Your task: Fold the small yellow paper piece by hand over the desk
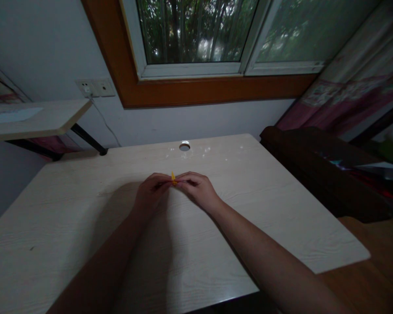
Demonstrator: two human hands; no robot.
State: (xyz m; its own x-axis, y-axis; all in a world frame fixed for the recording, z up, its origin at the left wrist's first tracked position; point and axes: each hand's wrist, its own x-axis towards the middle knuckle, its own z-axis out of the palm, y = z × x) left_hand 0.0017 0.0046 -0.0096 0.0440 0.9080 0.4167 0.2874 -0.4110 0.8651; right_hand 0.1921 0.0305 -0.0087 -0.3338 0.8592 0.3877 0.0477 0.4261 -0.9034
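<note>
Both my hands meet over the middle of a pale wooden desk (85, 226). My left hand (150, 192) and my right hand (196, 188) are curled, fingertips pinched together on a small yellow-orange object (173, 178) that sticks up between them. Only a sliver of it shows, so I cannot make out what it is. Both forearms reach in from the bottom edge and rest low over the desk.
A round cable hole (184, 147) sits near the desk's far edge. A side shelf (36, 117) juts out at the left below a wall socket (94, 87). A dark chair or sofa (321, 170) stands right of the desk, with a window (196, 35) ahead.
</note>
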